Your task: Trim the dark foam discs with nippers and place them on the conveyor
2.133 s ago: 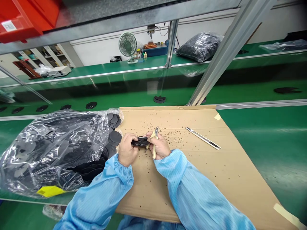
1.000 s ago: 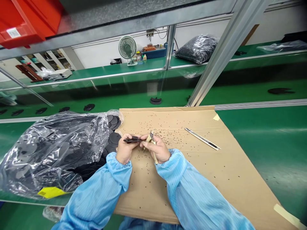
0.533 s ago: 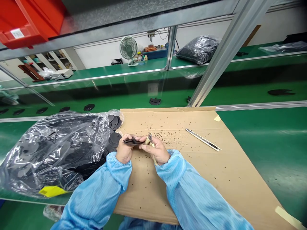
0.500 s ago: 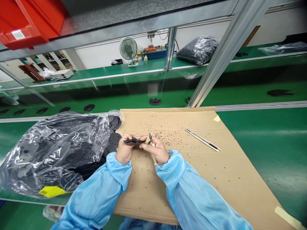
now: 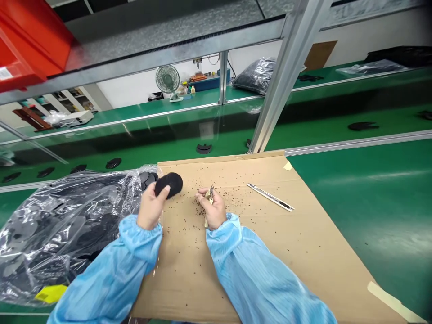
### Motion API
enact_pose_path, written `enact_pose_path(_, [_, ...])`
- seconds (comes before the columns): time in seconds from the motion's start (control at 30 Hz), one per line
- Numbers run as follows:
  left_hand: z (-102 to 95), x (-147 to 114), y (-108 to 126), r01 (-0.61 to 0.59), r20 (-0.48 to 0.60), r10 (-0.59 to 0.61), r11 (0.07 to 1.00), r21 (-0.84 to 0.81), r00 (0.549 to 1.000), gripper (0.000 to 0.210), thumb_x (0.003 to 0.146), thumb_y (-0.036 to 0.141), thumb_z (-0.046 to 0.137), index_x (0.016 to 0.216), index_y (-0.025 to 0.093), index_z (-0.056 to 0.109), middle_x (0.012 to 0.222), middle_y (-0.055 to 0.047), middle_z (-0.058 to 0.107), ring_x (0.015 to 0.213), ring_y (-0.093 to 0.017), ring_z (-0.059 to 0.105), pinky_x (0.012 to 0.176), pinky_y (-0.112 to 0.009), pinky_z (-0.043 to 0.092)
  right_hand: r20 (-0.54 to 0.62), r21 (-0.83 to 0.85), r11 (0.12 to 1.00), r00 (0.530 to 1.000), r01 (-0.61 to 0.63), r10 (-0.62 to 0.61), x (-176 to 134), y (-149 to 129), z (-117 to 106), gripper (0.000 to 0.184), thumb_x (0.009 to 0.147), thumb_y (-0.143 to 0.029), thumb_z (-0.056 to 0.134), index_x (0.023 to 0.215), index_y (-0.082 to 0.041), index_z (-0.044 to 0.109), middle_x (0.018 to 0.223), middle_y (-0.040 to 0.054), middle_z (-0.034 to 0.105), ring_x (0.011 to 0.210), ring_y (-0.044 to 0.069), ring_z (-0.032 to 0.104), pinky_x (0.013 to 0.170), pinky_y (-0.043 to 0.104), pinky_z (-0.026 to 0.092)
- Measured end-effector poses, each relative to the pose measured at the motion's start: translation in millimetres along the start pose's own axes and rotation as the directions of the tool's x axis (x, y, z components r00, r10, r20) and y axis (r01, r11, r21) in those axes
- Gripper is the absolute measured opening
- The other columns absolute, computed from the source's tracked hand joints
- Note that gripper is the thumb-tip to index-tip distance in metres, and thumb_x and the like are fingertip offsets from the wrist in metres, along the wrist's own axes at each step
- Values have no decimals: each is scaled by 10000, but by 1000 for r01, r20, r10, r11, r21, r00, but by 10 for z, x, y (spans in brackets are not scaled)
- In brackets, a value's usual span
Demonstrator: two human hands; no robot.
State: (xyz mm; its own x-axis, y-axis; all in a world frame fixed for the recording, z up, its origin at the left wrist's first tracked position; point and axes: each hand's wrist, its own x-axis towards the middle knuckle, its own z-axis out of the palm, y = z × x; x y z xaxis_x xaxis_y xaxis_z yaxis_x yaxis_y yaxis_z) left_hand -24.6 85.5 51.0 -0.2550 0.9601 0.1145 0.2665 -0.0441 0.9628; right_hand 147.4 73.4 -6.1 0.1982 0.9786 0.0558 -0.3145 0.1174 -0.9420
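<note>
My left hand [image 5: 149, 208] pinches a flat black disc [image 5: 173, 183] by its near edge, thumb on top, and holds it beside the mouth of the clear plastic bag [image 5: 77, 216]. I cannot tell whether more discs lie beneath it. In my right hand [image 5: 216, 213] is a pair of nippers [image 5: 211, 192] with pale yellow handles, jaws pointing away from me. The fingers cover much of the tool. Both hands are over a brown cardboard sheet [image 5: 249, 265] strewn with tiny black bits [image 5: 232, 196]. Several black discs show in the bag's mouth.
A utility knife [image 5: 270, 196] lies on the cardboard to the right. Behind the cardboard stands a slanting metal post [image 5: 276, 85]. Black pieces [image 5: 204, 149] rest along the green bench at the back. A red bin [image 5: 33, 40] sits on the shelf above left.
My hands have moved apart. The left has carried the black disc left and tilted its face into view; the right still grips the nippers. The whole view has shifted a little.
</note>
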Motion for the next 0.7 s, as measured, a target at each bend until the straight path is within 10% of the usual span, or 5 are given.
enact_pose_path(0.13, [-135, 726, 103, -281, 40, 331, 724, 630, 943, 264, 813, 328, 546, 1010, 176, 634, 961, -103, 626, 964, -281, 550, 883, -391, 405, 3, 19, 999, 1000, -31, 31, 24, -4, -12, 240, 691, -361, 682, 846, -187, 621, 750, 7, 591, 688, 159, 552, 681, 299, 456])
enact_pose_path(0.27, [-79, 1421, 169, -205, 64, 289, 492, 846, 955, 300, 853, 257, 482, 1112, 160, 596, 1108, -151, 540, 1110, -335, 462, 957, -441, 346, 22, 1, 1000, 999, -30, 30, 23, -52, -13, 212, 701, -342, 670, 837, -189, 612, 737, 2, 575, 673, 154, 531, 671, 296, 437])
enact_pose_path(0.7, [1647, 1907, -93, -146, 148, 50, 623, 768, 988, 591, 812, 479, 557, 1283, 132, 475, 1252, -226, 500, 1162, -339, 486, 942, -401, 369, -54, 47, 993, 993, -104, 107, 53, -15, -18, 227, 692, -366, 659, 826, -193, 599, 669, -5, 591, 632, 165, 549, 639, 296, 441])
